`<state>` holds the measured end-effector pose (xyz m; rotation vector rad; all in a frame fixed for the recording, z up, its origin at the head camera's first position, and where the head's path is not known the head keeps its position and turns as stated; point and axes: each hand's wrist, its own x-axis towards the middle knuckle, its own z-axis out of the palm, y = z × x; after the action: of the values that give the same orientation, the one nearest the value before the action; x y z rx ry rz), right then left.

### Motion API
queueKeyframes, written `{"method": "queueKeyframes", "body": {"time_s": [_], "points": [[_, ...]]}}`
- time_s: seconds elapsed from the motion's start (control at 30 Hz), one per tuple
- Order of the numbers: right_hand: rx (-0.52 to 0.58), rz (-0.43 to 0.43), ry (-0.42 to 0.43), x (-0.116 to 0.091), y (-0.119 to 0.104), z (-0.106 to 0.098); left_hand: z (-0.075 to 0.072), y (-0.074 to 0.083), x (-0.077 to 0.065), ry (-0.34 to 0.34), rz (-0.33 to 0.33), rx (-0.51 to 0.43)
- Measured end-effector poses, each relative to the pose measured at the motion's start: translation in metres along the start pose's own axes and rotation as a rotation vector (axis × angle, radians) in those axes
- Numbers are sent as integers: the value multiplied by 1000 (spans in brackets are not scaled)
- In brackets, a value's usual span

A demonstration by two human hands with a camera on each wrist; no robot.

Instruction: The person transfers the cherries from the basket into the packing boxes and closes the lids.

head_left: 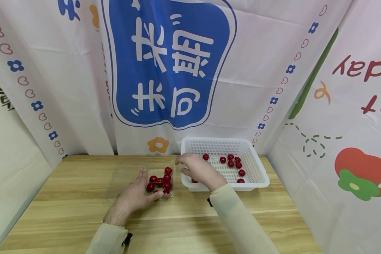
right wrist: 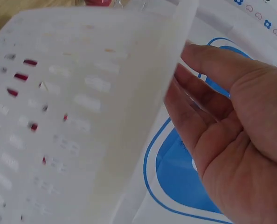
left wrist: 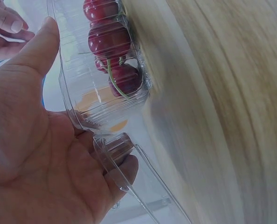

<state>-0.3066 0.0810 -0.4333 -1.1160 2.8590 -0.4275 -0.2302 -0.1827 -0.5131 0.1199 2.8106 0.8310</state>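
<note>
A clear plastic clamshell box [head_left: 172, 193] with several red cherries [head_left: 167, 177] stands on the wooden table. My left hand [head_left: 133, 194] holds it from the left, thumb along the near side and fingers at the hinge. In the left wrist view, a green stem crosses a cherry [left wrist: 124, 80] inside the box. My right hand [head_left: 200, 170] is over the left rim of a white slotted basket [head_left: 260, 176], its fingers loosely bent towards the box. Nothing shows between its fingers in the right wrist view, where the basket's rim partly hides the fingertips.
More cherries [head_left: 238, 164] lie scattered in the basket, right of the box. The box's transparent lid [head_left: 122, 180] lies folded out to the left on the table [head_left: 184, 225]. Behind the table hangs a printed white cloth [head_left: 254, 63], with another printed cloth [head_left: 324, 183] at the right.
</note>
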Motion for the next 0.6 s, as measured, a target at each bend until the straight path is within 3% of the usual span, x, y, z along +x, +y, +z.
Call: {"method": "queueKeyframes", "body": {"time_s": [0.4, 0.6], "points": [[19, 75, 35, -7, 34, 5, 2, -2, 0, -3, 3, -6], [35, 120, 2, -8, 46, 12, 0, -1, 0, -4, 7, -2]]}}
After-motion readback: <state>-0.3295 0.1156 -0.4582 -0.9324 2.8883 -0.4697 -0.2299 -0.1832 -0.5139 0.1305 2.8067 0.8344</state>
